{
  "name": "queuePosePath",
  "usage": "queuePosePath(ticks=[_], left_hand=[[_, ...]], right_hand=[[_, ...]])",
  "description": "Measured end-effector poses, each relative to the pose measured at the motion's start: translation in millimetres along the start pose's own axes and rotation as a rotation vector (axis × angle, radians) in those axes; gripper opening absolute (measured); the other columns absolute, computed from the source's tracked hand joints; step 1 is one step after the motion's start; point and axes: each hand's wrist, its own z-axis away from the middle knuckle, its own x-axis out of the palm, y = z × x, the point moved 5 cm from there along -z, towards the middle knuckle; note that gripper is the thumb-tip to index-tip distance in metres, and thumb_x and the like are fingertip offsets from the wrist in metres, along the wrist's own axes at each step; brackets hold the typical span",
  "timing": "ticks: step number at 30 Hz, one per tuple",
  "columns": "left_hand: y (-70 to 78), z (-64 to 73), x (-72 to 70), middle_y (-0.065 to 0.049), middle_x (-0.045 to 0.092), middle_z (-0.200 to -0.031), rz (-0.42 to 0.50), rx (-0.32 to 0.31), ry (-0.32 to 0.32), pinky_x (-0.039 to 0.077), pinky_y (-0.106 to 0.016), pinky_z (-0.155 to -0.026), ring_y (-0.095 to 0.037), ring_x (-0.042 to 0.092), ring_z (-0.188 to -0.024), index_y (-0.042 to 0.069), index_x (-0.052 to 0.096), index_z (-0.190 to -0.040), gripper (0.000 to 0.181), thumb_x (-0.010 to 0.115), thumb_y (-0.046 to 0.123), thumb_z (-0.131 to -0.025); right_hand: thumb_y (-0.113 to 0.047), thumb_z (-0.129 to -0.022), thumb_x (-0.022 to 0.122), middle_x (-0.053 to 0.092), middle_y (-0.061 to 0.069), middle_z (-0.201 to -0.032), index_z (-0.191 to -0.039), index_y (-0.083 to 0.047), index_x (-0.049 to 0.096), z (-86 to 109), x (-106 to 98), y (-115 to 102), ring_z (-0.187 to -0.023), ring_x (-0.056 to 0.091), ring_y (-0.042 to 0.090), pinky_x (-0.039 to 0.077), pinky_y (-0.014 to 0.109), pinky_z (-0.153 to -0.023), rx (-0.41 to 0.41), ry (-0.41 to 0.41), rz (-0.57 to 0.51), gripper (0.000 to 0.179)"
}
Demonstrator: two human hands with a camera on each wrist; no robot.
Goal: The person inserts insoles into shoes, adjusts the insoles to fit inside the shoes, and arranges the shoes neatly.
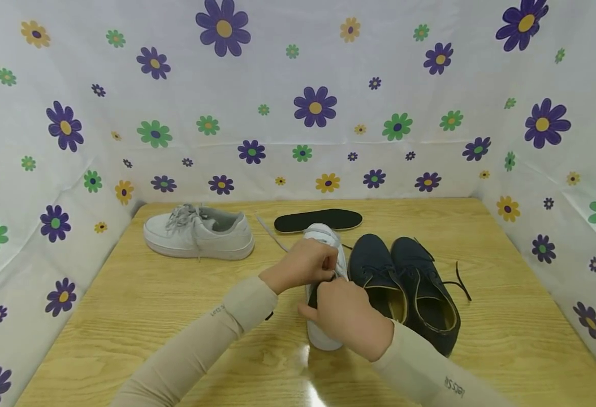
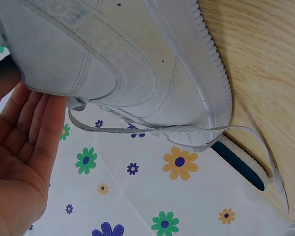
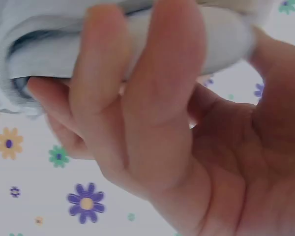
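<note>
A white sneaker (image 1: 323,230) stands in the middle of the table, toe pointing away. My left hand (image 1: 305,263) grips the edge of its opening near the tongue; in the left wrist view its fingers (image 2: 49,128) lie along the upper. My right hand (image 1: 351,314) is over the heel part. Its curled fingers (image 3: 162,88) hold a pale, flat insole (image 3: 226,42) at the shoe's opening, in the right wrist view. Dark material (image 1: 314,294) shows between the hands. A loose shoelace (image 2: 187,129) hangs along the sneaker's side. The hands hide most of the opening.
Another white sneaker (image 1: 201,234) lies at the back left, laced. Behind the hands is a black insole (image 1: 318,220). Two dark navy shoes (image 1: 371,254) stand close on the right, one with a loose lace (image 1: 461,282). Flowered cloth (image 1: 257,102) encloses the wooden table (image 1: 176,299).
</note>
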Motion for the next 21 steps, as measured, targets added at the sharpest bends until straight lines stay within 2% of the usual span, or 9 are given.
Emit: queuePosePath(ticks=[2, 5, 7, 9, 14, 21], left_hand=[[-0.4, -0.1, -0.4, 0.005, 0.06, -0.067, -0.003, 0.0, 0.006, 0.044, -0.022, -0.058, -0.008, 0.053, -0.06, 0.016, 0.06, -0.071, 0.018, 0.074, 0.011, -0.082], [-1.1, -0.2, -0.9, 0.005, 0.059, -0.067, -0.004, -0.005, 0.007, 0.043, -0.023, -0.057, -0.009, 0.052, -0.059, 0.016, 0.06, -0.071, 0.018, 0.075, 0.013, -0.081], [-1.3, -0.2, -1.0, 0.005, 0.059, -0.067, -0.012, -0.006, 0.006, 0.043, -0.023, -0.057, -0.009, 0.052, -0.059, 0.017, 0.06, -0.071, 0.018, 0.076, 0.014, -0.08], [-1.4, -0.1, -0.9, 0.005, 0.06, -0.067, -0.023, -0.005, 0.006, 0.043, -0.023, -0.057, -0.009, 0.052, -0.059, 0.017, 0.061, -0.071, 0.019, 0.077, 0.015, -0.08], [-0.9, 0.3, -0.8, 0.005, 0.06, -0.067, -0.034, -0.001, 0.013, 0.043, -0.024, -0.058, -0.009, 0.052, -0.059, 0.016, 0.061, -0.071, 0.019, 0.078, 0.017, -0.08], [1.2, 1.7, -0.2, 0.005, 0.058, -0.067, 0.0, -0.011, 0.002, 0.042, -0.024, -0.057, -0.01, 0.05, -0.059, 0.016, 0.06, -0.071, 0.018, 0.076, 0.012, -0.08]], right_hand=[[-0.041, -0.091, 0.064, 0.038, 0.003, -0.048, -0.047, -0.011, 0.043, 5.6, -4, -5, -0.041, 0.04, 0.016, 0.029, 0.025, -0.036, -0.024, 0.025, -0.004, 0.057], [-0.023, -0.091, 0.065, 0.046, 0.009, -0.059, -0.051, -0.01, 0.045, 9.4, -7, -9, -0.051, 0.043, 0.018, 0.037, 0.029, -0.041, -0.079, 0.119, -0.043, 0.046], [-0.01, -0.088, 0.064, 0.051, 0.01, -0.067, -0.054, -0.009, 0.046, 10.1, -8, -9, -0.054, 0.044, 0.018, 0.039, 0.03, -0.044, -0.113, 0.183, -0.08, 0.039], [-0.005, -0.087, 0.064, 0.052, 0.009, -0.071, -0.055, -0.009, 0.047, 9.7, -8, -8, -0.054, 0.044, 0.017, 0.039, 0.029, -0.045, -0.125, 0.215, -0.098, 0.036], [0.0, -0.085, 0.063, 0.047, 0.006, -0.068, -0.056, -0.008, 0.044, 5.5, -4, -4, -0.049, 0.04, 0.016, 0.036, 0.027, -0.043, -0.105, 0.207, -0.152, 0.035], [0.002, -0.084, 0.061, 0.046, 0.006, -0.066, -0.059, -0.007, 0.046, -2.4, 4, 1, -0.052, 0.044, 0.017, 0.037, 0.027, -0.045, -0.064, 0.166, -0.216, 0.031]])
